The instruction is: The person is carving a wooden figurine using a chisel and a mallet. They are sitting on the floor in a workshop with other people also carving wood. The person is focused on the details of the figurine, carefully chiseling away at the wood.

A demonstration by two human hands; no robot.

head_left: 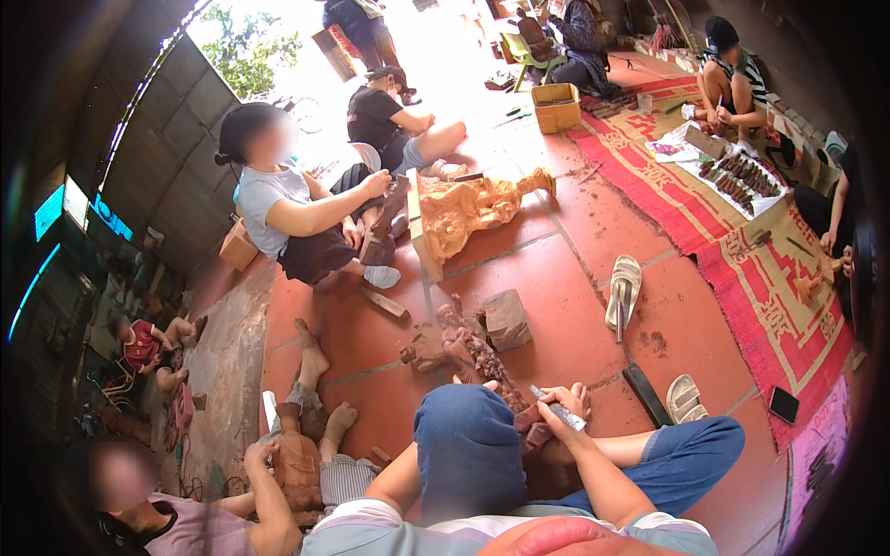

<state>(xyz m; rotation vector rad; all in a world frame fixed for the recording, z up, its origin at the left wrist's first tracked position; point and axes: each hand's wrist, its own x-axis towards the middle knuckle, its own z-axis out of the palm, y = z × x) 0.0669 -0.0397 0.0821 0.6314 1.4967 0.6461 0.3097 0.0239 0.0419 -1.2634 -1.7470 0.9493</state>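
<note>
A raised denim knee [468, 440] hides most of my left hand [476, 381]. Only what look like its fingertips show past the knee, beside a reddish-brown wooden carving [477, 357]; their grip is hidden. The carving lies slanting on the tiles, finely cut along its length, with its near end between my legs. Right of the knee, my right hand [573, 404] is closed around a slim, flat, grey-white tool [559, 410], whose exact kind I cannot make out. The tool's far tip points toward the carving's near end.
A rough wood block [507, 320] stands beyond the carving. Farther off lies a large orange-brown carved figure [482, 213]. Sandals [624, 292] and a dark bar [646, 394] are at right, near a red mat [742, 278] with a phone [783, 405]. Co-workers sit left and ahead.
</note>
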